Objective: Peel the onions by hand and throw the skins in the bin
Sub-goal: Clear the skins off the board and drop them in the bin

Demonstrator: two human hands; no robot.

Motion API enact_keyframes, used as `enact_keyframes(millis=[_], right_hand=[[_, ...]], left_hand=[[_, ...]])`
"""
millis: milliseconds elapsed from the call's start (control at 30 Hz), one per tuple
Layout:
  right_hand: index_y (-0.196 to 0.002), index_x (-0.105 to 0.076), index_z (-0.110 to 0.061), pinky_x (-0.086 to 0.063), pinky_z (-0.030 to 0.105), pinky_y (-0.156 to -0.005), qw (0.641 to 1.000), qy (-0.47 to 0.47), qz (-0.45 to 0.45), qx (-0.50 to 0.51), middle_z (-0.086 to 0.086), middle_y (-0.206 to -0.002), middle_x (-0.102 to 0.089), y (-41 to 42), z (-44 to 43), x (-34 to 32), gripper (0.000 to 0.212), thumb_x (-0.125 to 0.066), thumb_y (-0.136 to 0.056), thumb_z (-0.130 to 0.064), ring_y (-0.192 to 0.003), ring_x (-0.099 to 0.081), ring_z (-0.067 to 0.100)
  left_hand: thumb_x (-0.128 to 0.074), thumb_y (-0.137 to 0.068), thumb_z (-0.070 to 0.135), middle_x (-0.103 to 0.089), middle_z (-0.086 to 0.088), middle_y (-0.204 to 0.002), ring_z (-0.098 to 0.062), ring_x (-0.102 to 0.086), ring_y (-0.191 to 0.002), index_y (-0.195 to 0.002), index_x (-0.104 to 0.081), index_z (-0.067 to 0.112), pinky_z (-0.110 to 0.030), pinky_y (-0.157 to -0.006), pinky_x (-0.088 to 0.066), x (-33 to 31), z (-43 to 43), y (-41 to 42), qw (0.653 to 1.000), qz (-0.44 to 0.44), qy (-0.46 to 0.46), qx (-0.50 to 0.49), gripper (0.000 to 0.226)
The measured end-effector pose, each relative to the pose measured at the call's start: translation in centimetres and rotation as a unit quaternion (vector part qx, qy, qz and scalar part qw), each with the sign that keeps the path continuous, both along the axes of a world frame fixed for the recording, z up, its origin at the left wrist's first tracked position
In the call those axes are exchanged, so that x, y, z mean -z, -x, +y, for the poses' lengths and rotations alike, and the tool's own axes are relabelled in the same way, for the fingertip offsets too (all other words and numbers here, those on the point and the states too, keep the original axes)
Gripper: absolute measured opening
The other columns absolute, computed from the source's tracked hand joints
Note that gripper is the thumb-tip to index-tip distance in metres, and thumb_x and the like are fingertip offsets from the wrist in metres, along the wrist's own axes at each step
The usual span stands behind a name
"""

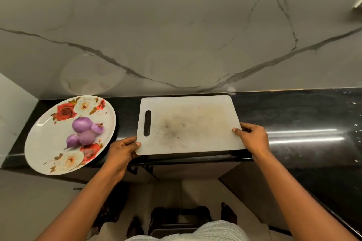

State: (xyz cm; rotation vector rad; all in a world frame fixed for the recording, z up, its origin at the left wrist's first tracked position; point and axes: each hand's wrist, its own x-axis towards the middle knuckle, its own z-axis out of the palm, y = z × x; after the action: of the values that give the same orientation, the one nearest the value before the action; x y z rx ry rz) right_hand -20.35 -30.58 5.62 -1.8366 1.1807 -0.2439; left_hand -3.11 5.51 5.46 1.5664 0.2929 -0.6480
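Looking down through the head cam, I see the left hand (123, 150) and right hand (252, 137) both clamped on either side of the stained white plastic chopping board (188, 123), thumbs on top, board on the black stone counter (293, 119), four purple onions (86, 131) clustered on the round rose-print plate (39, 143) just left.

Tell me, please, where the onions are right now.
In the head view, the four onions lie together on the floral plate at the left end of the counter, left of the cutting board.
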Motion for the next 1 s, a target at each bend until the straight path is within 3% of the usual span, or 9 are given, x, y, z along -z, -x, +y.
enact_keyframes(millis=[133,233,333,600,733,833,1000], right_hand=[[-0.134,-0.071,-0.015,-0.061,0.042,-0.085,1.0,0.01,0.002,-0.002,0.008,-0.124,-0.074,-0.1,0.4,0.4,0.043,-0.079,-0.093,-0.027,-0.098,-0.066,0.023],[-0.133,-0.071,-0.015,-0.061,0.041,-0.082,1.0,0.025,0.004,-0.008,0.009,-0.122,-0.075,-0.1,0.7,0.6,0.043,-0.079,-0.093,-0.027,-0.094,-0.065,0.022],[-0.132,-0.072,-0.013,-0.058,0.037,-0.077,0.999,0.037,0.006,-0.007,0.011,-0.121,-0.076,-0.1,0.9,0.6,0.042,-0.08,-0.093,-0.026,-0.091,-0.064,0.021],[-0.131,-0.072,-0.008,-0.049,0.027,-0.067,0.997,0.065,0.02,-0.028,0.013,-0.118,-0.077,-0.2,1.1,0.8,0.042,-0.08,-0.093,-0.024,-0.087,-0.064,0.019],[-0.129,-0.072,-0.01,-0.05,0.028,-0.068,0.994,0.102,0.027,-0.029,0.012,-0.115,-0.075,-0.3,1.5,1.0,0.04,-0.079,-0.093,-0.025,-0.088,-0.064,0.02],[-0.129,-0.07,-0.008,-0.05,0.03,-0.078,0.989,0.15,-0.016,-0.008,0.009,-0.119,-0.066,-1.0,3.1,0.4,0.035,-0.075,-0.096,-0.02,-0.096,-0.062,0.018],[-0.13,-0.07,-0.015,-0.046,0.01,-0.079,0.983,0.121,-0.114,-0.078,-0.001,-0.115,-0.066,-4.3,8.2,-1.8,0.031,-0.071,-0.099,-0.019,-0.096,-0.064,0.007]], left_hand=[[-0.066,-0.097,-0.005,-0.077,-0.003,-0.104,-0.022,-0.076,-0.094,-0.128,-0.071,0.002,-0.03,-0.075,-0.063,0.5,0.0,0.0,0.996,-0.047,-0.075,-0.004,0.032],[-0.071,-0.095,-0.001,-0.076,-0.006,-0.112,-0.022,-0.074,-0.096,-0.126,-0.073,0.006,-0.038,-0.088,-0.061,0.8,-0.2,-0.1,0.987,-0.088,-0.135,-0.006,0.031],[-0.073,-0.096,0.005,-0.075,-0.001,-0.112,-0.014,-0.069,-0.092,-0.124,-0.076,0.01,-0.028,-0.082,-0.056,0.9,-0.4,-0.2,0.968,-0.138,-0.21,0.027,0.029],[-0.077,-0.094,0.012,-0.075,-0.01,-0.125,-0.029,-0.069,-0.117,-0.125,-0.075,0.007,-0.044,-0.107,-0.053,1.1,-0.6,0.2,0.918,-0.223,-0.321,0.073,0.031],[-0.076,-0.095,0.014,-0.076,-0.01,-0.122,-0.026,-0.07,-0.111,-0.124,-0.076,0.008,-0.043,-0.104,-0.055,0.6,-0.5,0.5,0.919,-0.222,-0.319,0.065,0.03],[-0.074,-0.097,0.021,-0.075,-0.006,-0.115,-0.018,-0.068,-0.098,-0.127,-0.074,0.01,-0.032,-0.088,-0.054,-0.2,-0.4,0.8,0.929,-0.225,-0.292,0.04,0.032],[-0.073,-0.097,0.023,-0.071,0.004,-0.119,-0.007,-0.065,-0.102,-0.129,-0.072,0.019,-0.025,-0.084,-0.052,-2.6,0.0,1.3,0.932,-0.272,-0.24,-0.003,0.032]])
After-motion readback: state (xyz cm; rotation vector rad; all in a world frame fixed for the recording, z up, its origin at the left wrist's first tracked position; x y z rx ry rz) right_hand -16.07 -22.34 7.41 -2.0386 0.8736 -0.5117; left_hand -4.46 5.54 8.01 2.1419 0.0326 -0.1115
